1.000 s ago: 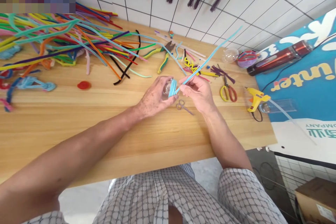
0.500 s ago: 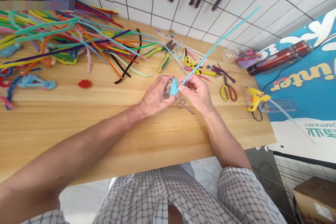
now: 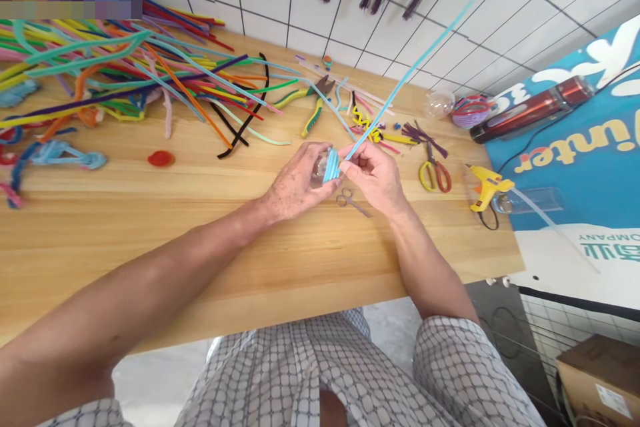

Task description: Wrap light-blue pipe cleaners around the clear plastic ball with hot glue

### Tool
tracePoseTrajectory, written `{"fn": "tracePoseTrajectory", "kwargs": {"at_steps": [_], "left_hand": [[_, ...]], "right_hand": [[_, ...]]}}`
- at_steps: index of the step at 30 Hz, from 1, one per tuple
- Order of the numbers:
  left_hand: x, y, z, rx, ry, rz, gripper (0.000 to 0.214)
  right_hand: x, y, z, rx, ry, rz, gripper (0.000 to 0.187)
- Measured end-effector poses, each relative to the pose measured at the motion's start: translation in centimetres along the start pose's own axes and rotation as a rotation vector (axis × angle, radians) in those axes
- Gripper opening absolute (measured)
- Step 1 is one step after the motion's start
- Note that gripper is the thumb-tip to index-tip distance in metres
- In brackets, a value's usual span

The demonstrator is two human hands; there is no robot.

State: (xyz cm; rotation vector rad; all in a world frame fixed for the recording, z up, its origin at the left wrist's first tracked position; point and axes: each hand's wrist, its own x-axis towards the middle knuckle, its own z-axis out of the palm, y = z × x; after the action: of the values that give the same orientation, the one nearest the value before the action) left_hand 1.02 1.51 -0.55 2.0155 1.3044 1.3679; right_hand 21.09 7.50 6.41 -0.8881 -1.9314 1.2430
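My left hand (image 3: 300,183) is closed around a clear plastic ball (image 3: 319,172) that is partly wrapped in light blue strands. Between the thumb and fingers of my right hand (image 3: 373,177) is a light blue pipe cleaner (image 3: 407,80), pinched close to the ball. Its long free end points up and to the right. The strands on the ball have the same blue colour, though my fingers hide where they meet the pipe cleaner. Small scissors (image 3: 353,201) lie on the table just below my hands.
A heap of coloured pipe cleaners (image 3: 125,80) covers the table's left part. Behind my hands are pliers (image 3: 315,100) and cut scraps. To the right lie red-and-yellow scissors (image 3: 435,175), a clear ball (image 3: 440,104), a yellow glue gun (image 3: 489,187) and a red flask (image 3: 535,110).
The free end of the blue pipe cleaner has swung a little to the left and up. Both hands stay in nearly the same place around the ball.
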Motion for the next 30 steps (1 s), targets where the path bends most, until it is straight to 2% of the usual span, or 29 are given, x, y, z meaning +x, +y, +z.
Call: {"fn": "tracePoseTrajectory", "kwargs": {"at_steps": [6,30], "left_hand": [[0.01,-0.05,0.09,-0.006,0.002,0.009,0.060],[0.10,0.24,-0.15,-0.017,-0.019,0.037,0.057]], "right_hand": [[0.08,0.00,-0.09,-0.001,-0.014,-0.012,0.042],[0.10,-0.14,-0.24,-0.018,-0.054,-0.039,0.047]]}}
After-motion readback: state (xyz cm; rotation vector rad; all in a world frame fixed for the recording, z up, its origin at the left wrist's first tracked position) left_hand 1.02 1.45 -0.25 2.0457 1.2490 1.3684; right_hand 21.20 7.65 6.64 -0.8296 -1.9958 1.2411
